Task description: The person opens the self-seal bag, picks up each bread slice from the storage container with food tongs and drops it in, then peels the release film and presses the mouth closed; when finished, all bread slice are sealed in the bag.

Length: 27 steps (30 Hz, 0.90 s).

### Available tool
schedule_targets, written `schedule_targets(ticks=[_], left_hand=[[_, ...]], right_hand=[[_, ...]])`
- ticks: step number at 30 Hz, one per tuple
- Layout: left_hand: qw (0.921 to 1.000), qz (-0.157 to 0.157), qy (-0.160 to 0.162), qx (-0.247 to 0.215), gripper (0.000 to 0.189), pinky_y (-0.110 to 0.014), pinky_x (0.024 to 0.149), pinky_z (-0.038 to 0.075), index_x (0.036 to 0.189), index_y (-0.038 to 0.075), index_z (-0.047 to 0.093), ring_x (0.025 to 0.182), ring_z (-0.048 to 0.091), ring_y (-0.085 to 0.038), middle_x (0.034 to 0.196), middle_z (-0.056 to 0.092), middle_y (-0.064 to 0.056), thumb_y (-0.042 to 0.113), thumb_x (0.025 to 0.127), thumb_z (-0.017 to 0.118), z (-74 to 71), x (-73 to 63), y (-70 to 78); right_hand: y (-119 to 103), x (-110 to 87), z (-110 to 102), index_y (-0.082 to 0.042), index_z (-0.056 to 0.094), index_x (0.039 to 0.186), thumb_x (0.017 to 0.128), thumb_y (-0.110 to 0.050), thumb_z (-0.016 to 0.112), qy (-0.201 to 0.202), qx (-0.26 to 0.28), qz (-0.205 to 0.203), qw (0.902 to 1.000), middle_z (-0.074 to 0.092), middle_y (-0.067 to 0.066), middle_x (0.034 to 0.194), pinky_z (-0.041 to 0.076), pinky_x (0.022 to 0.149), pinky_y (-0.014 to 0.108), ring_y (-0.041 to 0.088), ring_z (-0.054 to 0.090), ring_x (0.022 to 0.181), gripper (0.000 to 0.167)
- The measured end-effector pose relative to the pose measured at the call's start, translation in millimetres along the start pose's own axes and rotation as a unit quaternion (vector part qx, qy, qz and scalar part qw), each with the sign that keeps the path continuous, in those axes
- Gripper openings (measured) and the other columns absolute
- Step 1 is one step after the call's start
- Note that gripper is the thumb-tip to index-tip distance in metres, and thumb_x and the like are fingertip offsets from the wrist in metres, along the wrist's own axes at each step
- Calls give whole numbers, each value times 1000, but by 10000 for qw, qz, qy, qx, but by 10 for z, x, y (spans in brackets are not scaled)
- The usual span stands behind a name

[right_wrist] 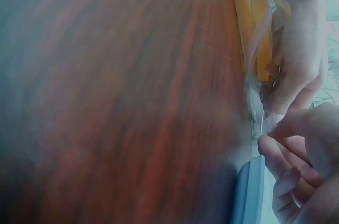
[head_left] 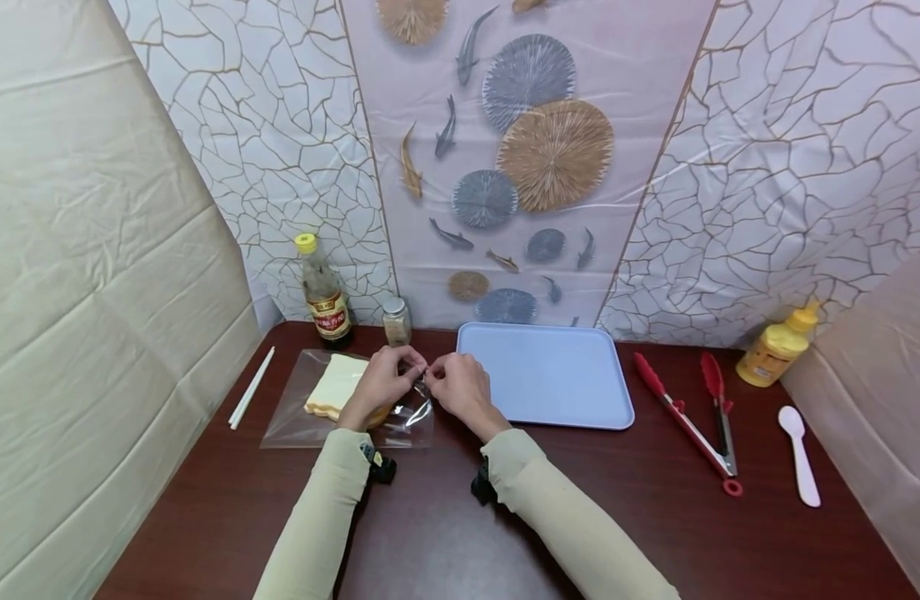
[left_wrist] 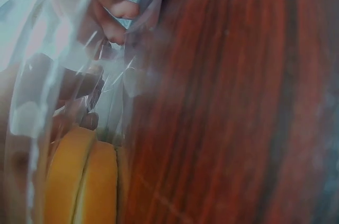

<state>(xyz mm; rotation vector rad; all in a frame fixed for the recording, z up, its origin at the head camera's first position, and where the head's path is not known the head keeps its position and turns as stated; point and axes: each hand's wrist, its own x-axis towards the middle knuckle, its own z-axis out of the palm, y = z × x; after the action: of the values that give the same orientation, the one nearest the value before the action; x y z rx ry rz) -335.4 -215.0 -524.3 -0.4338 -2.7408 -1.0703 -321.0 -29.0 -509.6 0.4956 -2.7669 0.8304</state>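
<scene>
Slices of bread point(head_left: 336, 386) with a brown crust lie inside a clear plastic bag point(head_left: 286, 423) on the dark wooden table. My left hand point(head_left: 382, 382) reaches over the bread and pinches the bag's right edge. Close beside it, my right hand point(head_left: 463, 386) pinches the same edge, and both sets of fingertips nearly meet. In the left wrist view, the orange-brown crusts point(left_wrist: 79, 181) of stacked slices show through the film. The right wrist view has crumpled film point(right_wrist: 257, 107) at the fingertips. Part of the bread is hidden under my left hand.
A blue tray point(head_left: 553, 375) lies right of my hands. Behind the bag stand a yellow-capped sauce bottle point(head_left: 327, 304) and a small jar point(head_left: 396, 322). White chopsticks point(head_left: 252, 388) lie left; red-handled tongs point(head_left: 688, 421), a yellow squeeze bottle point(head_left: 777, 348) and a white spoon point(head_left: 801, 457) are right.
</scene>
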Motion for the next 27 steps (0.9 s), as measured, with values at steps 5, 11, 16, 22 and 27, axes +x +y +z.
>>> schedule_targets(ticks=[5, 11, 16, 22, 27], left_hand=[[10000, 41, 0, -7, 5, -43, 96, 55, 100, 15, 79, 99, 72, -21, 94, 80, 0, 18, 102, 75, 19, 17, 6], [10000, 14, -9, -25, 5, -43, 97, 55, 99, 15, 79, 99, 72, -21, 94, 80, 0, 17, 102, 76, 44, 18, 19], [9999, -51, -95, -70, 6, -43, 98, 53, 100, 15, 78, 101, 70, -22, 95, 80, 0, 18, 103, 74, 70, 25, 36], [9999, -20, -90, -142, 7, -41, 94, 55, 99, 15, 78, 96, 71, -19, 95, 79, 0, 17, 103, 73, 64, 38, 18], [9995, -136, 102, -271, 5, -40, 92, 54, 101, 17, 79, 94, 71, -19, 96, 80, 0, 17, 103, 74, -8, 27, -59]], right_hand=[[23, 6, -38, -24, 85, 87, 98, -22, 76, -101, 159, 55, 9998, 77, -8, 76, 49, 56, 30, 15, 67, 68, 15], [56, 13, -62, -23, 85, 86, 98, -19, 75, -293, 279, 164, 9990, 75, -9, 74, 49, 55, 31, 14, 66, 68, 16], [95, 5, -73, -23, 86, 88, 97, -19, 74, -361, 333, 245, 9985, 76, -8, 75, 48, 55, 31, 15, 65, 68, 16], [138, -21, -120, -25, 89, 96, 98, -22, 74, -360, 391, 132, 9985, 82, -6, 89, 54, 60, 33, 20, 72, 82, 16], [113, -60, -218, -26, 88, 94, 98, -24, 74, -313, 473, -11, 9984, 83, -5, 90, 55, 60, 35, 22, 74, 83, 15]])
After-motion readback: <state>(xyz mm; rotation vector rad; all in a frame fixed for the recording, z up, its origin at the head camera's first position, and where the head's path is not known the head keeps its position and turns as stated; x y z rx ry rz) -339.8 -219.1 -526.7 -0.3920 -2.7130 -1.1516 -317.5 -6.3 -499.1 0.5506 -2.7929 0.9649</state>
